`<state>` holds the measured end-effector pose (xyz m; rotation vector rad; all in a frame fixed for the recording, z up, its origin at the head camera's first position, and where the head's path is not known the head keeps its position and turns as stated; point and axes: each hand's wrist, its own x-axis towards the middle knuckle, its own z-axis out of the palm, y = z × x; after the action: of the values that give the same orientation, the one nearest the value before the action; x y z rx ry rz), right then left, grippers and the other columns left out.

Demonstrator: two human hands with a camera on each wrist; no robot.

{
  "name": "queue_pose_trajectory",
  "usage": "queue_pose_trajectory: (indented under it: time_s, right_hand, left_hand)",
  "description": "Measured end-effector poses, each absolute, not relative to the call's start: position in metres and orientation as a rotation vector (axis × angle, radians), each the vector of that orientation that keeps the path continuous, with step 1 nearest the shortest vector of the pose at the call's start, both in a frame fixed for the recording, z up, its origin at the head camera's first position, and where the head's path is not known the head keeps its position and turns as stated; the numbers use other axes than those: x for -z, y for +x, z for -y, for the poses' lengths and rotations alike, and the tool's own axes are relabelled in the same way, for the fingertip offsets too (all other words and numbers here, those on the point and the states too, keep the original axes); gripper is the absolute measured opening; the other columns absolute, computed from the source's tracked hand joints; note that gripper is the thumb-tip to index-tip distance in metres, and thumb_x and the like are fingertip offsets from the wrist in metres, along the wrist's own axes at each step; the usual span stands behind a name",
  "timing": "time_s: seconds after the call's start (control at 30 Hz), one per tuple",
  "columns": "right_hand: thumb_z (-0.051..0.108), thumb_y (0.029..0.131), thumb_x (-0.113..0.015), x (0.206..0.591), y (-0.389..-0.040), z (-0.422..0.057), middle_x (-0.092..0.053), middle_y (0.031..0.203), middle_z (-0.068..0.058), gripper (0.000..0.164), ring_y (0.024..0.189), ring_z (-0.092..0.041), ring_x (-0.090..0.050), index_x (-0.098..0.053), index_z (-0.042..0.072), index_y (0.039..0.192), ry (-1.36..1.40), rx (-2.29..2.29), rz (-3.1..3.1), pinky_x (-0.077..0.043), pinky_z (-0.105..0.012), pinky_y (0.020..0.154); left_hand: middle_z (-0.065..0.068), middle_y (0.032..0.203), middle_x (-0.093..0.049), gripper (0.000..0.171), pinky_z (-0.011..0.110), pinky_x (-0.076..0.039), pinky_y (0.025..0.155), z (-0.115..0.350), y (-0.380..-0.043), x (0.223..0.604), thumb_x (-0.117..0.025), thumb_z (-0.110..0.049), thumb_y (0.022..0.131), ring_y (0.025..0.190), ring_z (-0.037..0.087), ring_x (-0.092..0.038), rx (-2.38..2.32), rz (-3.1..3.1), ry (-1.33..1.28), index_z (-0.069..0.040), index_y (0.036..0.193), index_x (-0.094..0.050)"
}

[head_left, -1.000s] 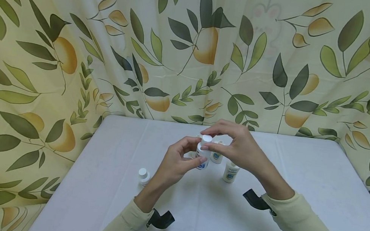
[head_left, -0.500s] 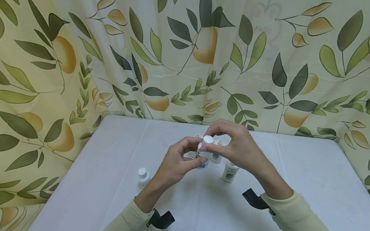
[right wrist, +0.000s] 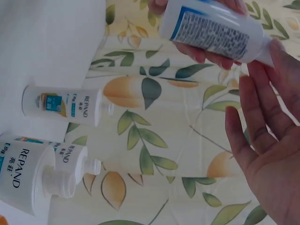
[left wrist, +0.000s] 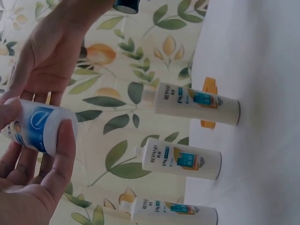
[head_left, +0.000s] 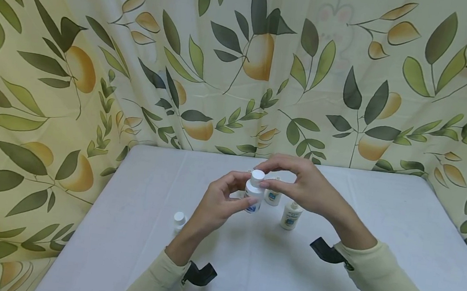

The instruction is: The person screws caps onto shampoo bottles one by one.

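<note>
My left hand (head_left: 219, 199) grips a white bottle (head_left: 253, 191) with a blue label, raised over the table and nearly upright. In the right wrist view, small print covers the back label of this bottle (right wrist: 211, 35). My right hand (head_left: 312, 188) has its thumb and forefinger at the white cap (head_left: 258, 176), pinching it from the side; its other fingers stay loose, as the right wrist view shows. Around the hands stand white REPAND bottles without caps: one at the right (left wrist: 197, 103), a middle one (left wrist: 183, 158), and a third (left wrist: 173, 213).
A smaller white-capped bottle (head_left: 179, 220) stands at the left, partly behind my left forearm. An orange object (left wrist: 209, 84) sits behind one REPAND bottle. The white-covered table (head_left: 125, 258) ends at a leaf-and-fruit patterned curtain (head_left: 225, 67).
The bottle and both hands have shifted slightly left. The right fingers have turned about the cap and loosened a little, showing more of it. The left forearm now covers more of the capped bottle.
</note>
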<state>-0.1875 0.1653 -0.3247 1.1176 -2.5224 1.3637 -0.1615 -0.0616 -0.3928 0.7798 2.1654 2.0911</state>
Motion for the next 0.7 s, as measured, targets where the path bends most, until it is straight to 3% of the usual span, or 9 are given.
queue_pose_trajectory:
  time_s: [0.3, 0.57, 0.7]
  right_hand:
    - [0.012, 0.089, -0.078, 0.3227, -0.1861, -0.1684, -0.07, 0.118, 0.011, 0.035, 0.114, -0.017, -0.06, -0.073, 0.021, 0.123, 1.173, -1.451, 2.54, -0.05, -0.037, 0.097]
    - [0.009, 0.087, -0.08, 0.3242, -0.1849, -0.1661, -0.071, 0.115, 0.005, 0.033, 0.116, -0.016, -0.06, -0.073, 0.016, 0.119, 1.138, -1.497, 2.514, -0.042, -0.054, 0.111]
    - [0.011, 0.087, -0.081, 0.3257, -0.1853, -0.1653, -0.071, 0.113, 0.004, 0.032, 0.117, -0.016, -0.06, -0.072, 0.017, 0.116, 1.095, -1.499, 2.526, -0.04, -0.056, 0.112]
  left_hand:
    - [0.011, 0.137, -0.06, 0.048, 0.033, -0.055, 0.1, 0.0629, -0.1602, 0.3895, -0.073, -0.001, 0.091, 0.119, 0.025, -0.059, -2.073, -2.09, 0.81, -0.002, 0.136, -0.058]
    - [0.01, 0.136, -0.059, 0.048, 0.033, -0.056, 0.098, 0.0614, -0.1585, 0.3899, -0.074, -0.002, 0.091, 0.118, 0.025, -0.059, -2.078, -2.115, 0.778, -0.003, 0.136, -0.058]
    - [0.01, 0.133, -0.06, 0.048, 0.033, -0.058, 0.095, 0.0598, -0.1588, 0.3911, -0.075, -0.001, 0.09, 0.115, 0.025, -0.06, -2.089, -2.133, 0.779, -0.004, 0.134, -0.059]
